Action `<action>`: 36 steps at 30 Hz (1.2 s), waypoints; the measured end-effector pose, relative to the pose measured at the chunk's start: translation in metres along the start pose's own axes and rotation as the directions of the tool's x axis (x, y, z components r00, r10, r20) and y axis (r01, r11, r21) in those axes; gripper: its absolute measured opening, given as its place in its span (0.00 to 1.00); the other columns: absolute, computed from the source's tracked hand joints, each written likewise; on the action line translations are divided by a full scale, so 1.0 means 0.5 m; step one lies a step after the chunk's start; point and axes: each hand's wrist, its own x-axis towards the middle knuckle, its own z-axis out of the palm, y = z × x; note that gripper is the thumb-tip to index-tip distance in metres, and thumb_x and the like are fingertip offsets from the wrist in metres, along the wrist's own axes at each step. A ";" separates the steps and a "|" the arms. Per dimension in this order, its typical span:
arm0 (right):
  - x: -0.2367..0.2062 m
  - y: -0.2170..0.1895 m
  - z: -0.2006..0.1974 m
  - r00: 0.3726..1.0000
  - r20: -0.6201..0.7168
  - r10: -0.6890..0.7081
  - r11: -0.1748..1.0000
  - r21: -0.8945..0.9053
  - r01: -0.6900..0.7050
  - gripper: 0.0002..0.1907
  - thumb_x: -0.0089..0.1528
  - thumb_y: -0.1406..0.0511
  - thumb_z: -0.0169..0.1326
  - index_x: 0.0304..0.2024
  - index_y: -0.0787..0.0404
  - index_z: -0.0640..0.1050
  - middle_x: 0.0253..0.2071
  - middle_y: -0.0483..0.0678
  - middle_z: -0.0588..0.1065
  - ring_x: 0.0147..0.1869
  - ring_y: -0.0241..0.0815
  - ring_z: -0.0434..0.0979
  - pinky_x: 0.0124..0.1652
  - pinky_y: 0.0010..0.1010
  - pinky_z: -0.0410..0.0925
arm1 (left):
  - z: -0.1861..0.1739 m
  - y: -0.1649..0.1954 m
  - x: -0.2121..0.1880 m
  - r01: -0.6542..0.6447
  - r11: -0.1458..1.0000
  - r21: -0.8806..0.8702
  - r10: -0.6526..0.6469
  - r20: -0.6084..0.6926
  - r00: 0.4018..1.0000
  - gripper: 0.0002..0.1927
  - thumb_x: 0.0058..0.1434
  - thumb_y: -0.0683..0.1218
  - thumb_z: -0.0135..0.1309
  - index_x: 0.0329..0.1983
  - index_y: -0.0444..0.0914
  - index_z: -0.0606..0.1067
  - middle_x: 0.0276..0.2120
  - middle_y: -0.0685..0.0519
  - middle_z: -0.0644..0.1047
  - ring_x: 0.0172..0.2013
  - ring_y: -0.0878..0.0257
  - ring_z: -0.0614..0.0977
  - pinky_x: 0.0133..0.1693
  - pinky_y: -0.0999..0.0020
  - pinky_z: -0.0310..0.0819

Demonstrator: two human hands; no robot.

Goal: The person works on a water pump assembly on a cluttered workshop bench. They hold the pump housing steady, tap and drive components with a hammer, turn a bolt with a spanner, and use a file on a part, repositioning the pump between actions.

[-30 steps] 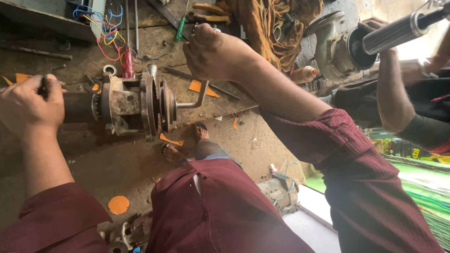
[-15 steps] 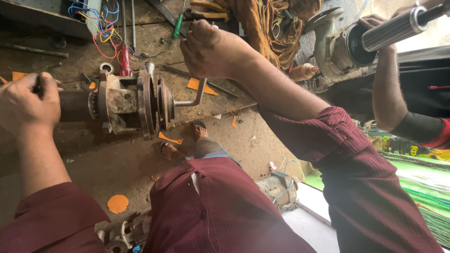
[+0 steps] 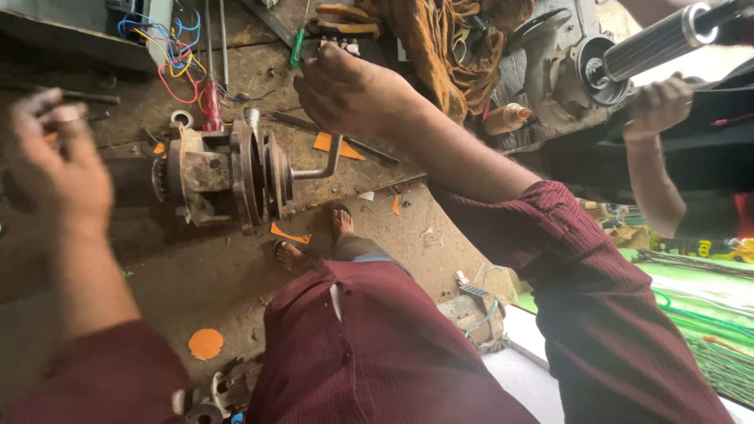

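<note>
The right hand (image 3: 349,90) is clamped on a bent crank handle (image 3: 318,166) screwed into the rusty pump (image 3: 224,173) at ten o'clock; the left hand (image 3: 55,169), blurred, is spread open beside it. The pump is judged not yet dismantled.

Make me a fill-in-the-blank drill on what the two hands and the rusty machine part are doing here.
1. The right hand grips the bent metal ____ that sticks out of the rusty motor housing.
2. The left hand is ____, its fingers spread and off the housing.
3. The flat scraps of paper on the floor are ____ in colour.
4. Behind the housing lies a bundle of coloured ____.

Missing words: crank handle; open; orange; wires
</note>
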 end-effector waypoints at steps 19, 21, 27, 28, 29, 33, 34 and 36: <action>-0.099 0.069 -0.103 0.978 0.097 0.185 0.826 0.523 -0.208 0.27 0.65 0.63 0.58 0.67 0.40 0.73 0.70 0.41 0.66 0.74 0.43 0.62 0.69 0.39 0.58 | 0.336 0.239 -0.096 -0.259 0.962 0.087 0.229 0.263 0.937 0.20 0.57 0.53 0.69 0.47 0.38 0.81 0.43 0.43 0.82 0.45 0.43 0.82 0.51 0.52 0.73; -0.177 0.111 -0.134 0.545 0.785 0.295 0.446 0.391 -0.805 0.30 0.64 0.44 0.61 0.64 0.44 0.73 0.65 0.49 0.68 0.69 0.53 0.61 0.61 0.54 0.57 | 0.331 0.254 -0.097 -0.177 0.984 0.027 0.160 0.321 0.934 0.15 0.62 0.55 0.66 0.47 0.43 0.82 0.39 0.49 0.83 0.42 0.47 0.83 0.49 0.54 0.73; -0.565 0.389 -0.258 0.269 0.319 0.909 0.260 0.071 -0.963 0.16 0.66 0.69 0.60 0.53 0.62 0.70 0.42 0.50 0.74 0.43 0.43 0.77 0.44 0.36 0.73 | 0.328 0.291 -0.078 -0.096 0.995 -0.018 0.096 0.379 0.921 0.14 0.65 0.58 0.62 0.46 0.46 0.82 0.35 0.54 0.83 0.36 0.56 0.85 0.44 0.59 0.73; -0.621 0.424 -0.262 0.175 0.402 0.899 0.226 -0.083 -0.971 0.16 0.65 0.69 0.60 0.53 0.62 0.70 0.43 0.50 0.74 0.44 0.43 0.77 0.44 0.36 0.73 | 0.329 0.295 -0.077 -0.055 0.997 -0.049 0.070 0.393 0.917 0.15 0.65 0.58 0.61 0.46 0.46 0.81 0.35 0.55 0.83 0.35 0.57 0.85 0.43 0.61 0.74; -0.672 0.455 -0.257 0.090 0.495 0.864 0.192 -0.159 -0.968 0.17 0.65 0.69 0.61 0.53 0.62 0.70 0.43 0.50 0.74 0.44 0.44 0.77 0.44 0.36 0.73 | 0.330 0.296 -0.077 -0.104 0.995 0.013 0.091 0.390 0.916 0.14 0.64 0.58 0.62 0.45 0.45 0.82 0.33 0.54 0.83 0.33 0.57 0.84 0.46 0.58 0.74; -0.804 0.489 -0.225 -0.024 0.656 0.755 0.187 -0.250 -0.950 0.18 0.64 0.67 0.62 0.53 0.62 0.71 0.44 0.51 0.74 0.44 0.45 0.77 0.44 0.38 0.73 | 0.336 0.291 -0.082 -0.172 0.979 0.113 0.119 0.372 0.920 0.13 0.64 0.56 0.65 0.43 0.44 0.82 0.30 0.54 0.82 0.29 0.57 0.82 0.43 0.58 0.72; -0.822 0.492 -0.219 -0.023 0.680 0.733 0.194 -0.242 -0.951 0.18 0.64 0.67 0.62 0.54 0.62 0.71 0.44 0.51 0.74 0.44 0.45 0.77 0.44 0.38 0.73 | 0.338 0.288 -0.085 -0.152 0.983 0.099 0.106 0.370 0.923 0.13 0.64 0.56 0.65 0.43 0.44 0.82 0.30 0.54 0.81 0.29 0.57 0.81 0.38 0.60 0.72; -0.843 0.492 -0.212 -0.025 0.695 0.718 0.203 -0.244 -0.948 0.19 0.64 0.66 0.63 0.54 0.62 0.71 0.45 0.51 0.73 0.45 0.46 0.77 0.44 0.38 0.73 | 0.341 0.283 -0.090 -0.179 0.980 0.085 0.138 0.357 0.924 0.12 0.66 0.56 0.65 0.44 0.45 0.82 0.32 0.56 0.82 0.32 0.58 0.82 0.40 0.61 0.72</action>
